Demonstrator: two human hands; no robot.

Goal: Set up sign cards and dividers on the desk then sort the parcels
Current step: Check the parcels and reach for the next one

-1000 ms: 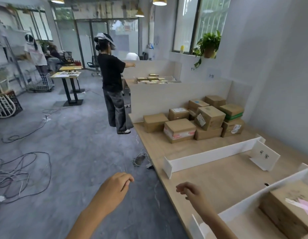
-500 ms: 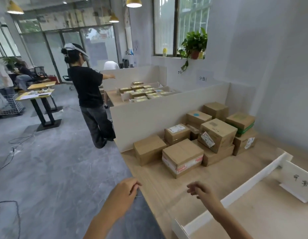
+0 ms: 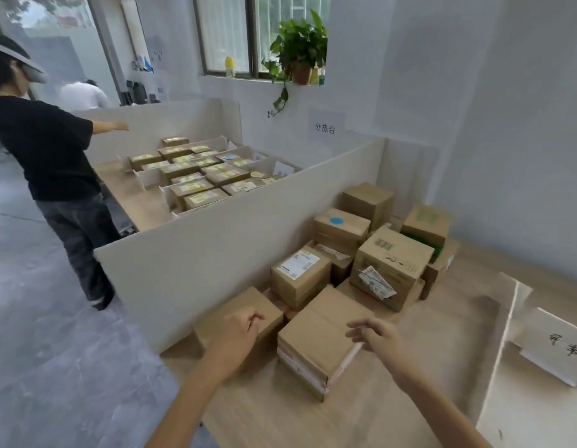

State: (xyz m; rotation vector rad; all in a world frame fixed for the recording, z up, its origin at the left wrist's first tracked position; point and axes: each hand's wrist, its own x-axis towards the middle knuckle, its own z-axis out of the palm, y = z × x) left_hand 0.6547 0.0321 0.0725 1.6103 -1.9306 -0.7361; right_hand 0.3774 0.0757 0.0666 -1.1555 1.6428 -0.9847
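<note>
On the desk [image 3: 393, 415], one parcel [image 3: 267, 307] lies half hidden behind the left hand [image 3: 235, 334].

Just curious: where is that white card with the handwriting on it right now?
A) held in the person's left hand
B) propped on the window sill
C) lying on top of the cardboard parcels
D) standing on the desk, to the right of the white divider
D: the sign card stands upright on the desk, right of the white divider, with the parcels on the divider's other side.
</note>
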